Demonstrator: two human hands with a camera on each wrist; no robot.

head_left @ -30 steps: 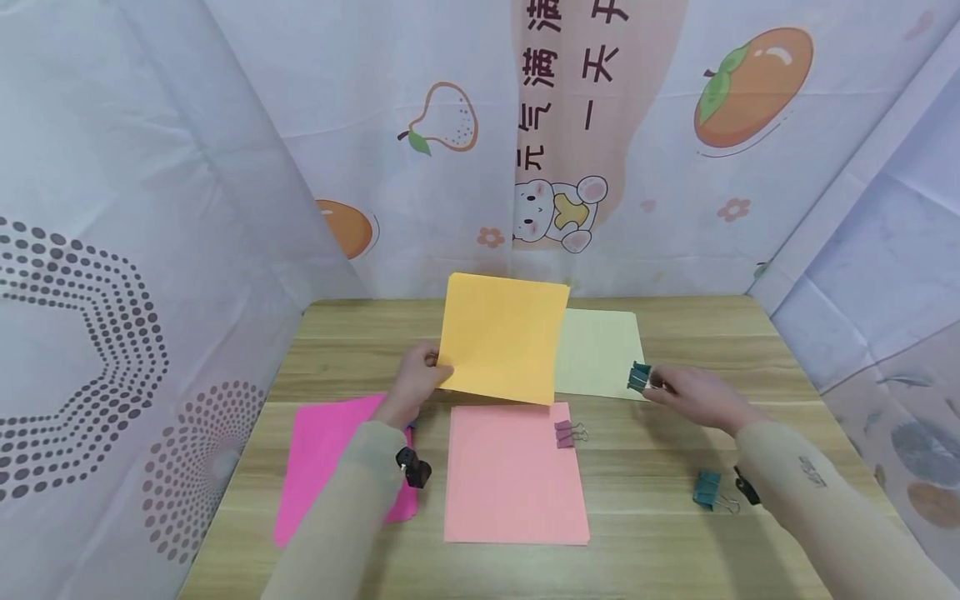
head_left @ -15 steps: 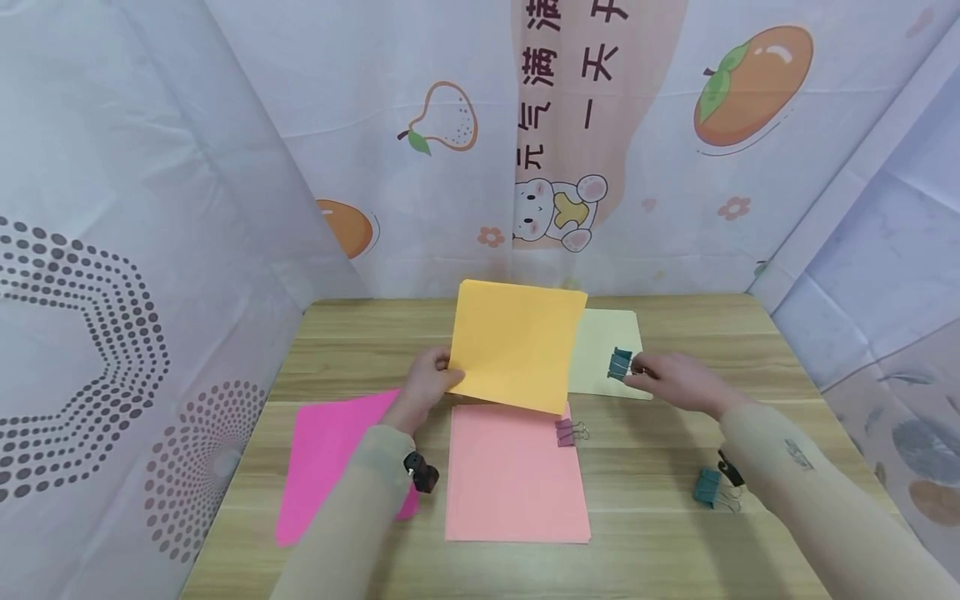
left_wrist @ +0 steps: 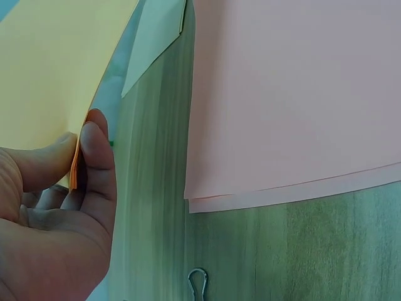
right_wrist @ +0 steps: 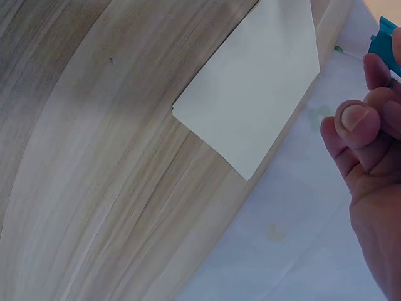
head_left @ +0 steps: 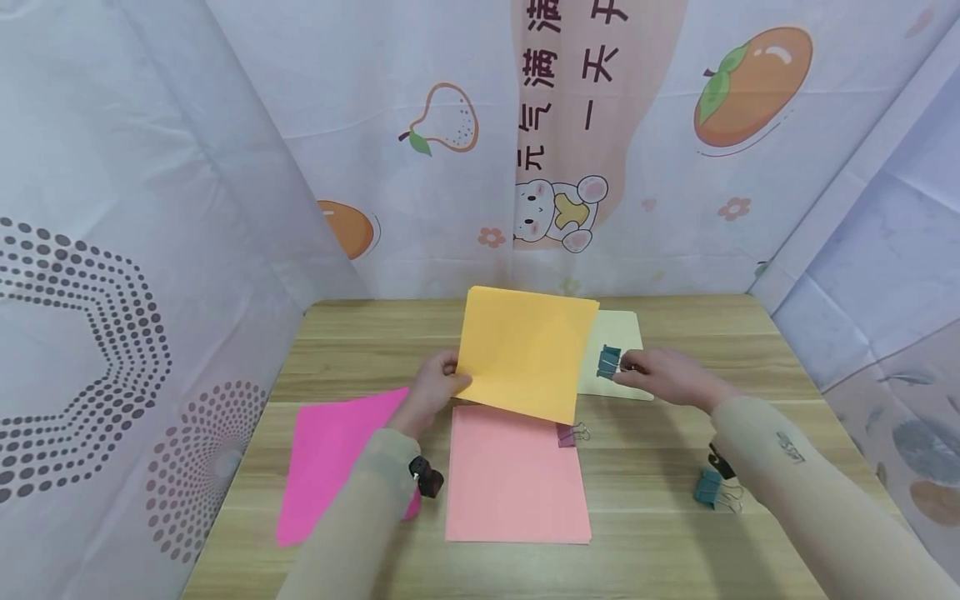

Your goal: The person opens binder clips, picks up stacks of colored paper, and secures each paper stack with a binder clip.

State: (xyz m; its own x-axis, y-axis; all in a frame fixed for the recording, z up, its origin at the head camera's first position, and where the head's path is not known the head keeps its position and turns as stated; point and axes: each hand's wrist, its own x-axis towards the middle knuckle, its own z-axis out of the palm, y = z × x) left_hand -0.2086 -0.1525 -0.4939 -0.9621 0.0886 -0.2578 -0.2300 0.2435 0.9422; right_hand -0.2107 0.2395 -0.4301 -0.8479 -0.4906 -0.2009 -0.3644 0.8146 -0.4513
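L hand (head_left: pixel 433 387) pinching orange sheets (head_left: pixel 525 354) nr their lower L corner; sheets raised & tilted, ctr, twd back edge of desk (head_left: pixel 637 508). R hand (head_left: pixel 671 375) pinching teal clip (head_left: pixel 609 362), just beside sheets' R edge, above pale sheets (head_left: pixel 627 329) lying nr back edge. Pink sheets (head_left: pixel 517 483) mid-desk, mauve clip (head_left: pixel 567 437) on their R edge. Magenta sheets (head_left: pixel 326 458) nr desk's L edge; 2nd teal clip (head_left: pixel 707 488) twd R edge.

The table (head_left: pixel 637 508) bears papers (head_left: pixel 517 483) and a teal clip (head_left: pixel 707 489).
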